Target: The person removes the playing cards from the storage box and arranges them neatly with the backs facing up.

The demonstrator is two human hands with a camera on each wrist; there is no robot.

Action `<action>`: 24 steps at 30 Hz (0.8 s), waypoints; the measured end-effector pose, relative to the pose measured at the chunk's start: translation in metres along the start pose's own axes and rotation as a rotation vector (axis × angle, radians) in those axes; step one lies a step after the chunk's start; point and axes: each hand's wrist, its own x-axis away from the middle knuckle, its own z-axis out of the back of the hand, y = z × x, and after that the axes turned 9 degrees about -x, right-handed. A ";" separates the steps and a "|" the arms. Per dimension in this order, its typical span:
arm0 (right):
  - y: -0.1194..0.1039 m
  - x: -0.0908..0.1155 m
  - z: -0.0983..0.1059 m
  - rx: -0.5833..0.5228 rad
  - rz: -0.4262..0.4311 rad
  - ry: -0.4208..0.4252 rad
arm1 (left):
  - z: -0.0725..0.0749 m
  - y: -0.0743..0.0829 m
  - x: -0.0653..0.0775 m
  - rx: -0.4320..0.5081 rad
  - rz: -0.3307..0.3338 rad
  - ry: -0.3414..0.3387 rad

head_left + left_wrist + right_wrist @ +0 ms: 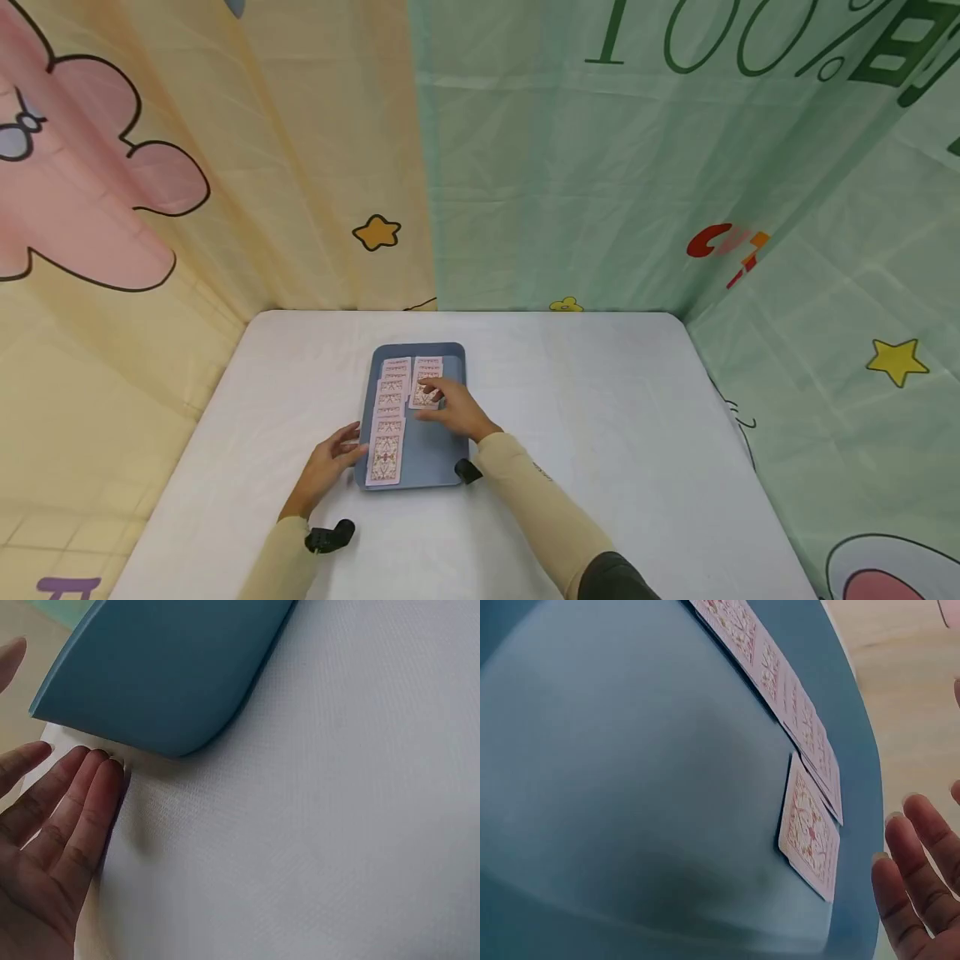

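Observation:
A blue-grey tray [433,454] lies on the table, holding playing cards with red-patterned backs up. Its left column of overlapping cards [386,450] runs nearly the tray's full length; a shorter column of cards [423,402] lies at the far right. Over that shorter column is my right hand [461,410], thumb and fingers spread apart with no card between them. In the right wrist view, the right fingers [907,859] extend beside the short column [810,832]. My left hand [326,467] is at the tray's left edge, its fingers [90,802] loosely extended close to the rim.
A white cloth [600,417] covers the table around the tray. Printed curtains [540,167] hang along the table's back and sides. Black wrist cameras [330,537] are worn on both wrists, the right one [467,471] overlapping the tray's right edge in the head view.

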 end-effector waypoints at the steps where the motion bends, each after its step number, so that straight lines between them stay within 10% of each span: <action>1: 0.001 -0.001 -0.002 0.002 -0.009 -0.006 | 0.000 0.000 0.000 -0.003 0.001 -0.002; 24: 0.002 -0.020 -0.046 -0.123 -0.193 -0.026 | 0.000 -0.008 0.004 -0.011 0.016 -0.017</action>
